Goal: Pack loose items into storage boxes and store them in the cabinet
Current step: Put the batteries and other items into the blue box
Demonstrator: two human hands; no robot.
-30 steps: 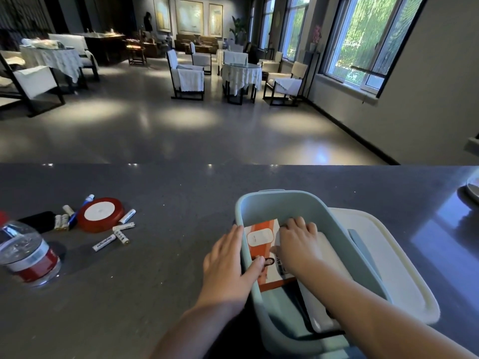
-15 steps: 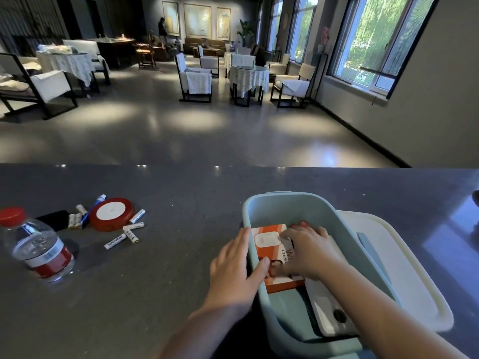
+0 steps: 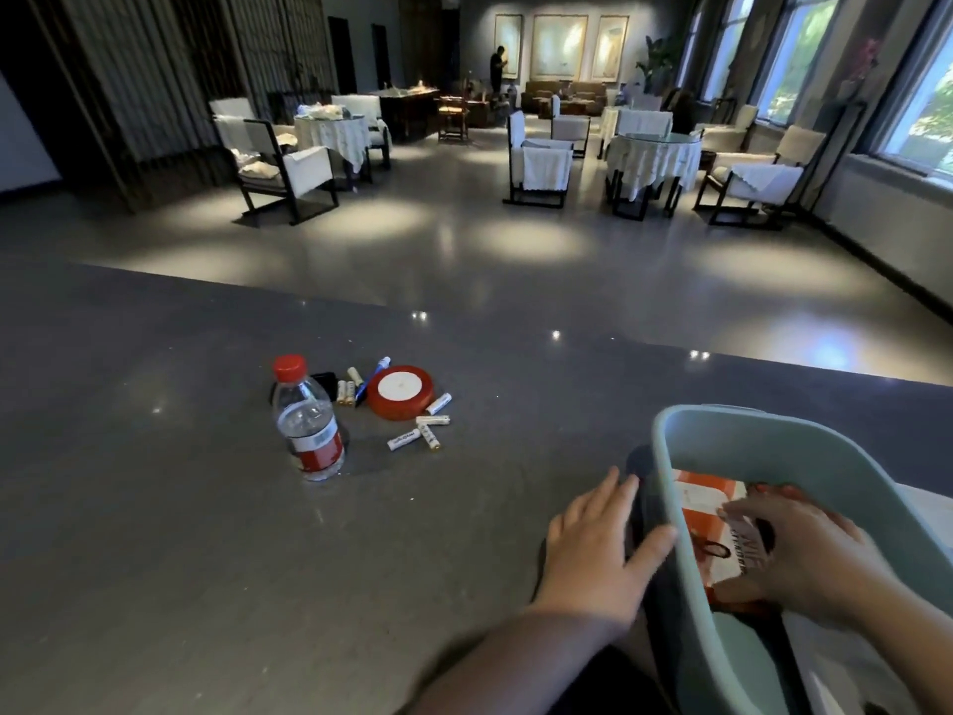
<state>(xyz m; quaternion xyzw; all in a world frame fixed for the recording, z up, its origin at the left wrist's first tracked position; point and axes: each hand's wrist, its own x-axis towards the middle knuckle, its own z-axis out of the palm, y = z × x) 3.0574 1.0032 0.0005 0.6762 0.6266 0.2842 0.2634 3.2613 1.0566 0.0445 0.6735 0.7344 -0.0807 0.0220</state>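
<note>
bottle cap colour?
Red, on the water bottle's cap, clearest in the head view.

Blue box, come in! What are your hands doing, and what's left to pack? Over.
Left hand flat against blue box wall. Right hand inside, holding orange packet. Batteries, red tape roll unpacked.

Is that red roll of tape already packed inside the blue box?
No. The red tape roll lies out on the dark counter among the loose batteries, well apart from the blue box.
</note>
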